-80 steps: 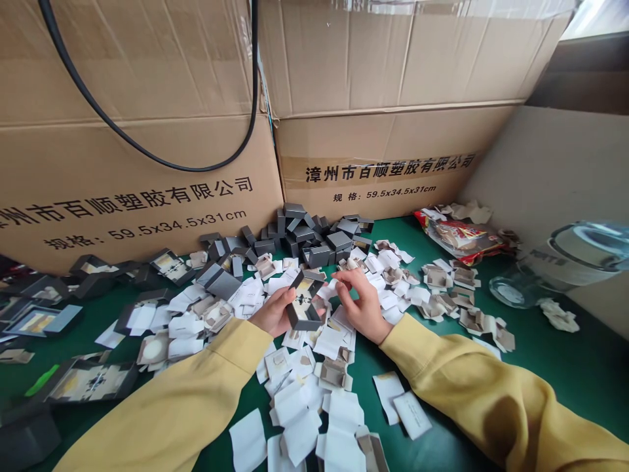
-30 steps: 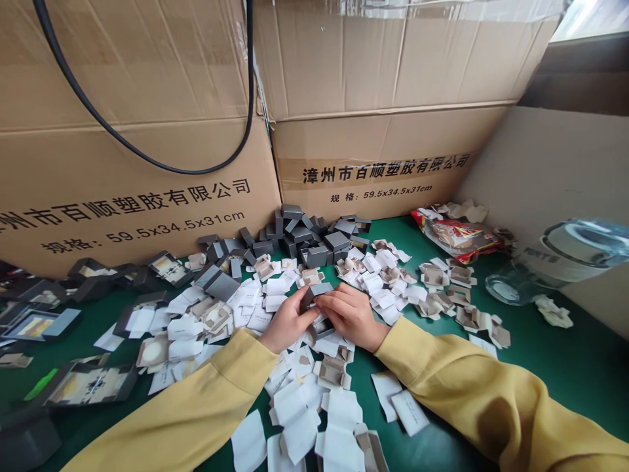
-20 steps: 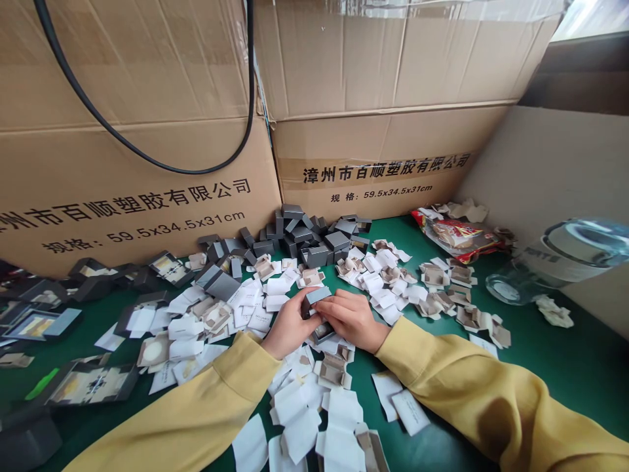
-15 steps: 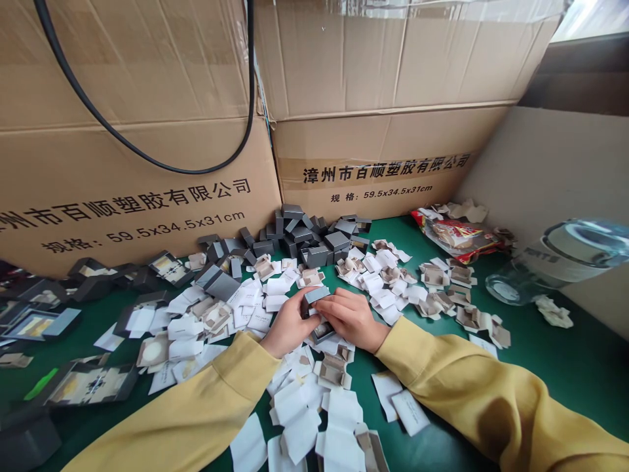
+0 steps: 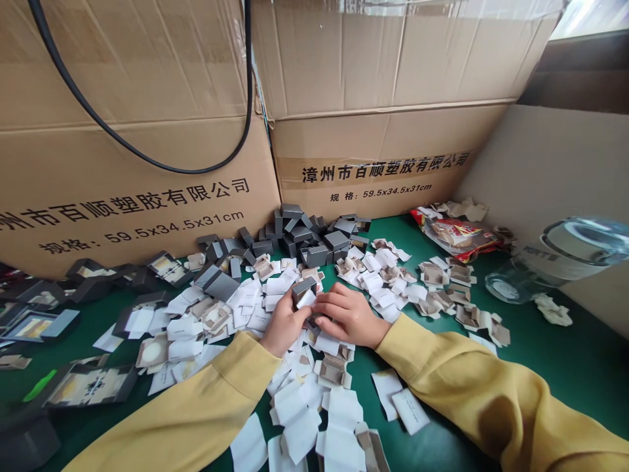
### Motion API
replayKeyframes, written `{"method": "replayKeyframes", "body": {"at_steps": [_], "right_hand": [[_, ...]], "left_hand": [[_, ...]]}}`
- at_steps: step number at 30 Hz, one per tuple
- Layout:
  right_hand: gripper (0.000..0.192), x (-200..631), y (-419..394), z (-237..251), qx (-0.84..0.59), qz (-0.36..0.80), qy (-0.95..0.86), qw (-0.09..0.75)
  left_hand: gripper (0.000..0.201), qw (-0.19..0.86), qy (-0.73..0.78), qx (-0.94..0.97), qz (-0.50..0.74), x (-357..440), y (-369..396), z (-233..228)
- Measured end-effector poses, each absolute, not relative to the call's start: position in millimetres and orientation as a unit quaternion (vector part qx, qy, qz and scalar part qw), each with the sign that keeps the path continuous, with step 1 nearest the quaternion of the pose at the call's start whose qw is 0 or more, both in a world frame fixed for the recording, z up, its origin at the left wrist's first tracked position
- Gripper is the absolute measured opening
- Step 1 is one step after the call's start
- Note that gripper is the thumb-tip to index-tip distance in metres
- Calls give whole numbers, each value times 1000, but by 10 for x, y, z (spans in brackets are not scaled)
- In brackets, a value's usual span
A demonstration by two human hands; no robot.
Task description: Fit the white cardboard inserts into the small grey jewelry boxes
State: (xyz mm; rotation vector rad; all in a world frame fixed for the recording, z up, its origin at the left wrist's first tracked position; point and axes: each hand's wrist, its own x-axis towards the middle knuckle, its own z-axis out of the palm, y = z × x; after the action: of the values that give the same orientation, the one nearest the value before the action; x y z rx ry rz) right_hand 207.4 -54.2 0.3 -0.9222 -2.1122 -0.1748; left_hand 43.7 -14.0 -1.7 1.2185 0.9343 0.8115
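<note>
My left hand [image 5: 284,329] grips a small dark grey box [image 5: 303,286] between thumb and fingers, tilted above the litter of paper pieces. A white card piece [image 5: 306,299] shows at the box's near side. Close against it, my right hand [image 5: 348,317] has its fingers curled inward; what they pinch is hidden. Below and around both hands lie folded white card inserts [image 5: 299,400], some showing their grey-brown backs. Further off, a heap of dark grey boxes [image 5: 314,255] stands against the cartons.
Two big cardboard cartons [image 5: 393,141] wall off the back, with a black cable [image 5: 196,171] hanging in front. To the right are a red snack bag [image 5: 457,235], a glass jar [image 5: 545,259] lying tilted and crumpled tissue [image 5: 553,310]. Opened boxes [image 5: 93,383] lie at left.
The box in my left hand has turned and tipped, and a white piece now shows at it. My right fingers have drawn slightly away from its top.
</note>
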Motion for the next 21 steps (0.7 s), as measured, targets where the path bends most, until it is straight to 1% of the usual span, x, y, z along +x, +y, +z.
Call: {"method": "replayKeyframes", "body": {"at_steps": [3, 5, 7, 11, 17, 21], "right_hand": [[29, 2077, -514, 11, -376, -61, -854, 353], [40, 2079, -500, 8, -368, -72, -862, 342], [45, 2079, -492, 1, -357, -86, -868, 335], [37, 2072, -493, -8, -350, -103, -872, 326], [36, 2056, -499, -18, -353, -91, -874, 322], [37, 2056, -496, -40, -358, -74, -881, 301]], "left_hand": [[45, 663, 426, 497, 364, 433, -154, 12], [45, 670, 423, 482, 374, 428, -157, 12], [43, 676, 418, 470, 383, 423, -154, -5], [40, 677, 415, 466, 390, 418, -151, -46], [45, 635, 432, 504, 395, 434, -151, -49], [44, 607, 455, 522, 390, 437, -125, -66]]}}
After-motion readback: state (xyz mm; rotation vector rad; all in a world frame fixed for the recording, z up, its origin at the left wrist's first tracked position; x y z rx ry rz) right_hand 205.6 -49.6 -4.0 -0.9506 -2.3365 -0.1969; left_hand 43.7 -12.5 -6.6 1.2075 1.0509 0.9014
